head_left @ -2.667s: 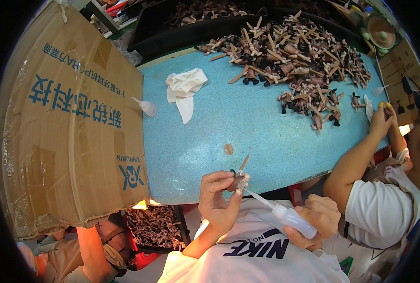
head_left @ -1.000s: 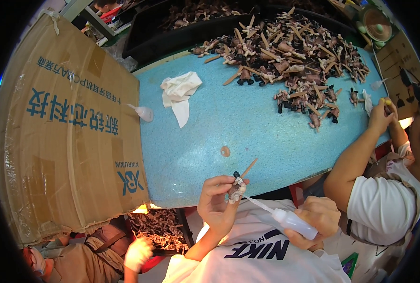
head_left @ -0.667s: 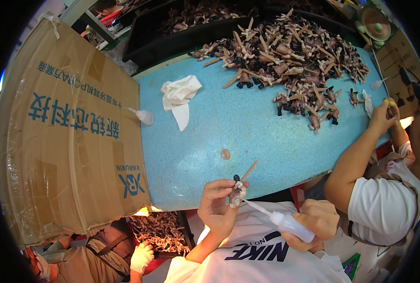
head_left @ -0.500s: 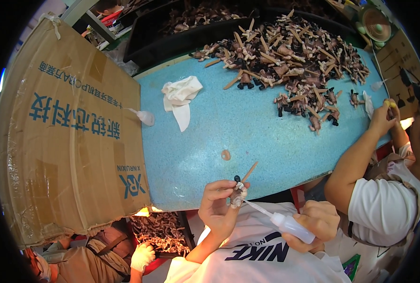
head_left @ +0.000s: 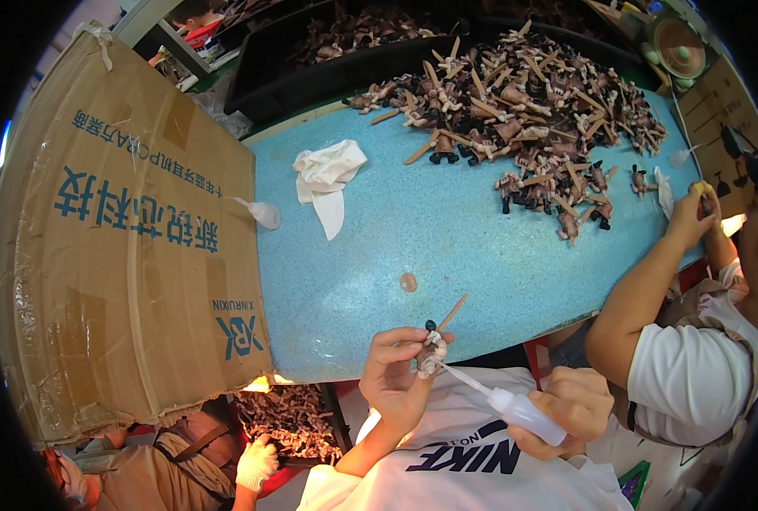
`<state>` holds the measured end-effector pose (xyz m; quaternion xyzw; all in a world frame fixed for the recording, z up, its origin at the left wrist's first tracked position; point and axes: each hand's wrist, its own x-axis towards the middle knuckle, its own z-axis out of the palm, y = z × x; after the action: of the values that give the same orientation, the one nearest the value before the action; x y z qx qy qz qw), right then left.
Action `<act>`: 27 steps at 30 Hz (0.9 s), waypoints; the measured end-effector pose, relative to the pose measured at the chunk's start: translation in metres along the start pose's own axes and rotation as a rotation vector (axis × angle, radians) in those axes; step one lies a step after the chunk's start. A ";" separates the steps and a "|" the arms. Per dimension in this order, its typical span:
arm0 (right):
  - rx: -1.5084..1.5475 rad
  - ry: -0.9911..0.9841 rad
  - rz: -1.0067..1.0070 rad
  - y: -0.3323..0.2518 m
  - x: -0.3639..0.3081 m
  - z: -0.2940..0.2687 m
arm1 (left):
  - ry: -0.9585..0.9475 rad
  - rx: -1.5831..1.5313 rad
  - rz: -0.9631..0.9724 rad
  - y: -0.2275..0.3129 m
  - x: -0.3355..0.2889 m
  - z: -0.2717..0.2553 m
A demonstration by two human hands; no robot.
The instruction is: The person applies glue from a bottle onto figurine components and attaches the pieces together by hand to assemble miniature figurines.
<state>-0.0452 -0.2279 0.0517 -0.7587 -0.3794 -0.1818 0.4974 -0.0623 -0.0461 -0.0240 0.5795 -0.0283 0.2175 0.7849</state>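
Now your left hand [head_left: 400, 379] stays clamped on the small figure [head_left: 431, 353] while your right hand [head_left: 566, 409], gripping the squeeze bottle [head_left: 528, 416], has drawn its nozzle against it, slightly lower than before

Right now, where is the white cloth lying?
In the head view, the white cloth lies crumpled on the blue table, upper left, between the cardboard box and the pile of small figures.

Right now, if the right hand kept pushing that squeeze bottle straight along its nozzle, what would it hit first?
The right hand aims the squeeze bottle up-left, and its thin nozzle tip already reaches the small figure part pinched in the left hand. That part comes first, then probably the left fingers behind it; depth is hard to judge.
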 end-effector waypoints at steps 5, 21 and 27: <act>0.009 0.009 -0.003 0.000 -0.001 0.000 | 0.004 -0.007 -0.009 0.001 0.000 0.000; -0.007 0.015 0.009 0.001 -0.004 0.000 | -0.003 0.025 -0.045 0.005 -0.003 0.000; -0.008 0.004 -0.003 0.000 -0.003 -0.003 | -0.035 -0.089 -0.044 0.006 -0.003 -0.001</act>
<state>-0.0470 -0.2319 0.0512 -0.7598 -0.3789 -0.1855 0.4946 -0.0681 -0.0447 -0.0198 0.5481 -0.0391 0.1886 0.8139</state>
